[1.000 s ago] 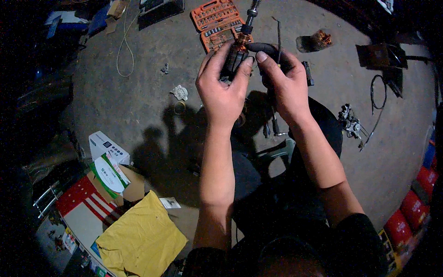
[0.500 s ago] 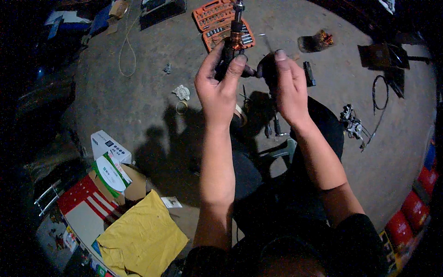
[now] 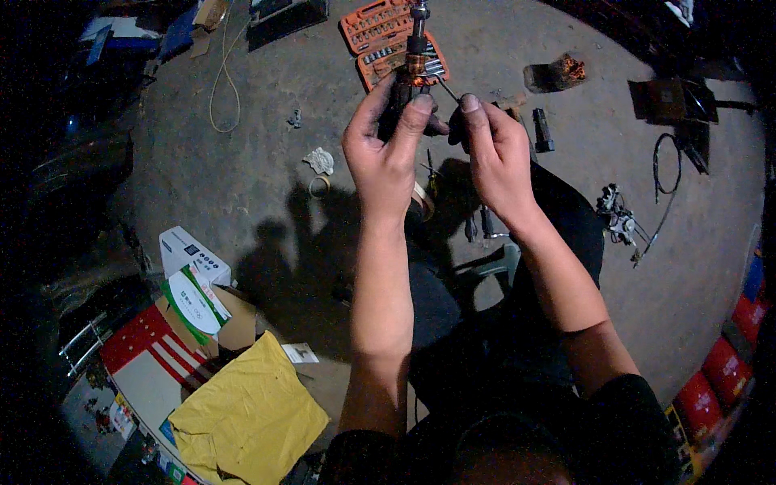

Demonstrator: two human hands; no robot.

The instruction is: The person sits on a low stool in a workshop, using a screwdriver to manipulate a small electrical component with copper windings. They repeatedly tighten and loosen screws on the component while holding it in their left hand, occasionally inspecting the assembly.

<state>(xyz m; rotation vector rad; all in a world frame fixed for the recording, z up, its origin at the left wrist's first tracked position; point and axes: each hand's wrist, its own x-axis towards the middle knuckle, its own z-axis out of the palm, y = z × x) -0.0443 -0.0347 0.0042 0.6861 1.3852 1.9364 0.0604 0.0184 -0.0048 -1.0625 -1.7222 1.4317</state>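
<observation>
My left hand is closed round a dark cylindrical part with copper windings at its upper end and a metal shaft standing up from it. My right hand pinches a thin metal tool, whose tip points up-left at the copper windings; whether it touches them I cannot tell. Behind the held part, an open orange socket case lies on the floor.
Yellow cloth and boxes lie at lower left. A metal assembly, coiled cable, black block and dark box are right. Red containers line the lower right edge. My legs are below.
The copper-wound part has shifted left and stands more upright. The thin tool, upright in my right hand earlier, now slants toward the windings, and my right hand has turned and moved slightly.
</observation>
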